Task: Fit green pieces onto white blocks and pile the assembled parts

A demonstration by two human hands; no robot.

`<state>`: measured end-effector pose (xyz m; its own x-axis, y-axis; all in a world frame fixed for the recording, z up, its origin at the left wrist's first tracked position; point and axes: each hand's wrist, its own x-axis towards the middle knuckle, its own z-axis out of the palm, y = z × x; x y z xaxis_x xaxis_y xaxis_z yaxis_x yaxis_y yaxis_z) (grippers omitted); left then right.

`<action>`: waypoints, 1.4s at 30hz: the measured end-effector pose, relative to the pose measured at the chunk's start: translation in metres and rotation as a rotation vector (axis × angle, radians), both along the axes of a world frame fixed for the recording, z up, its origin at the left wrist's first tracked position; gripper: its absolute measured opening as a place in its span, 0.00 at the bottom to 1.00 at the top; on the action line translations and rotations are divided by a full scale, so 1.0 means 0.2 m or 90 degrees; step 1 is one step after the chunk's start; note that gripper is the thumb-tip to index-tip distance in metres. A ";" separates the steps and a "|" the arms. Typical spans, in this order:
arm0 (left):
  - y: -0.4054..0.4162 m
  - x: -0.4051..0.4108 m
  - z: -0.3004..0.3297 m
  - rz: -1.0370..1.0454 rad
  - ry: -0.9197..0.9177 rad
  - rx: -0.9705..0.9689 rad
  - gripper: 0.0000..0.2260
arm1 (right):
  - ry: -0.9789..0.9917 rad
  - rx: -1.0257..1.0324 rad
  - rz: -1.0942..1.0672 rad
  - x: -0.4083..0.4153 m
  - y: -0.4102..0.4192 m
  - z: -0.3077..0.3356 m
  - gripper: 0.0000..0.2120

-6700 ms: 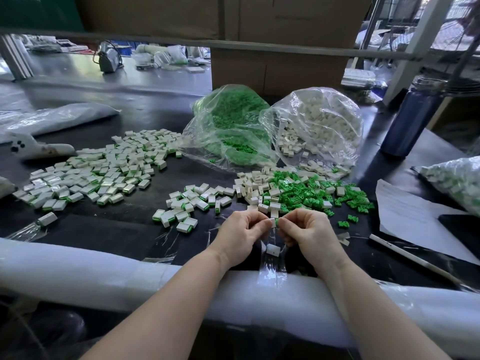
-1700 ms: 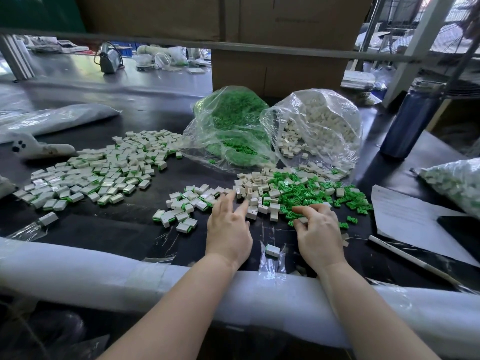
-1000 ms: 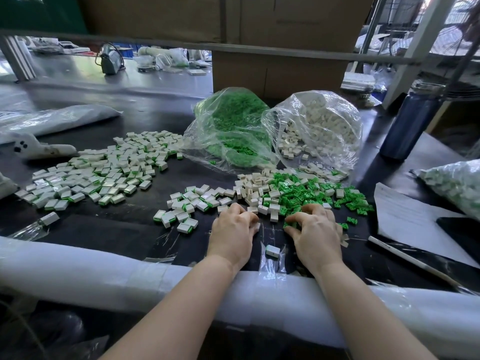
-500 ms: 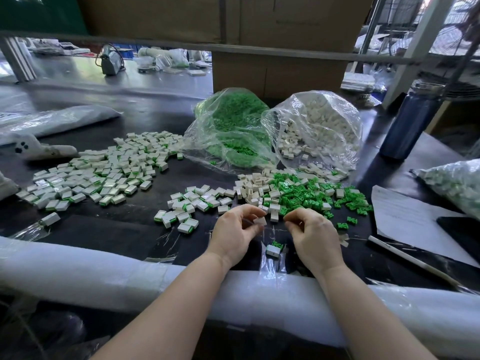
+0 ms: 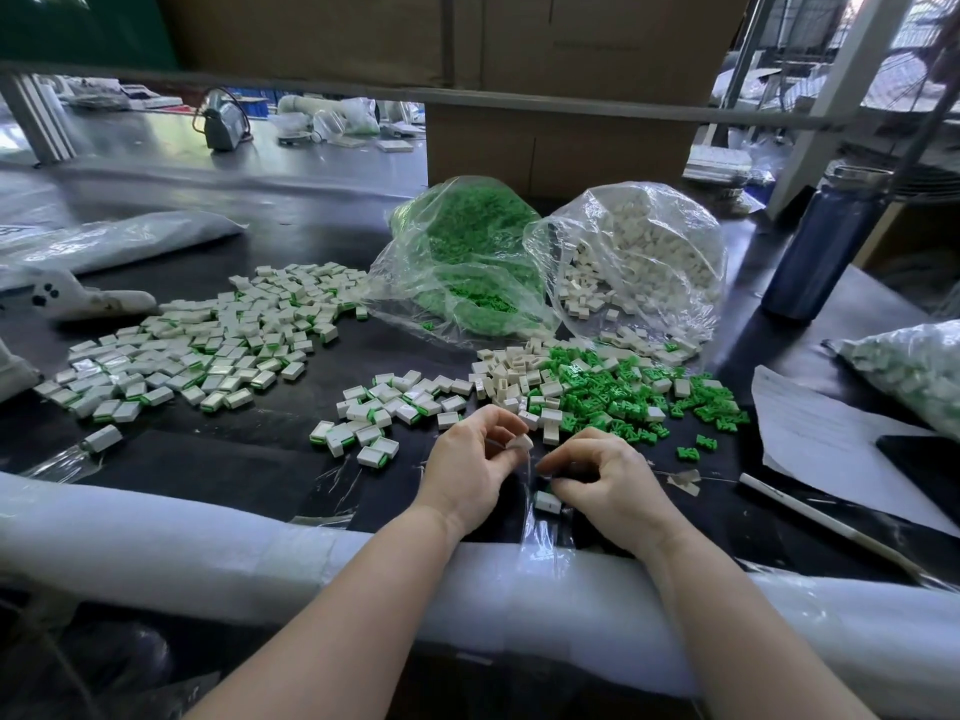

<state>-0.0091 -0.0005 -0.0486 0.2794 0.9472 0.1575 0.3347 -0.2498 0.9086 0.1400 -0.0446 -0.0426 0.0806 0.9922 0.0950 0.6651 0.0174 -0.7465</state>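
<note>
Left hand (image 5: 475, 459) lifted white block (image 5: 519, 443) from loose heap (image 5: 587, 387) (bags behind).

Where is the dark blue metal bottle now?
In the head view, the dark blue metal bottle stands upright at the far right, right of the clear bag of white blocks.

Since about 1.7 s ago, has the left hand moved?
Yes. The left hand has pulled back toward the person, off the loose white blocks, and now pinches one white block nearer the padded table edge.
</note>
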 end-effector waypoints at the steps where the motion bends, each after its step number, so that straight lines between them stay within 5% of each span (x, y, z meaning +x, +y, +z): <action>1: 0.00 0.00 0.00 0.001 -0.002 0.001 0.08 | -0.003 -0.001 0.002 0.00 0.00 0.00 0.12; 9: 0.00 0.00 -0.01 -0.006 -0.003 -0.005 0.09 | -0.032 0.038 -0.090 0.02 0.02 -0.03 0.06; 20: 0.00 0.00 -0.01 -0.007 0.001 -0.007 0.09 | 0.029 0.022 -0.134 0.03 0.01 -0.01 0.17; 28: 0.00 0.00 0.00 -0.005 -0.001 -0.008 0.07 | -0.009 -0.059 -0.031 0.01 0.00 0.01 0.11; 42: 0.00 0.00 -0.01 -0.060 -0.036 -0.009 0.08 | 0.112 0.098 -0.085 0.04 0.01 -0.02 0.07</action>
<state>-0.0082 -0.0011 -0.0509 0.3588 0.9192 0.1624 0.2577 -0.2647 0.9293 0.1480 -0.0423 -0.0461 0.2379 0.9467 0.2170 0.5299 0.0607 -0.8459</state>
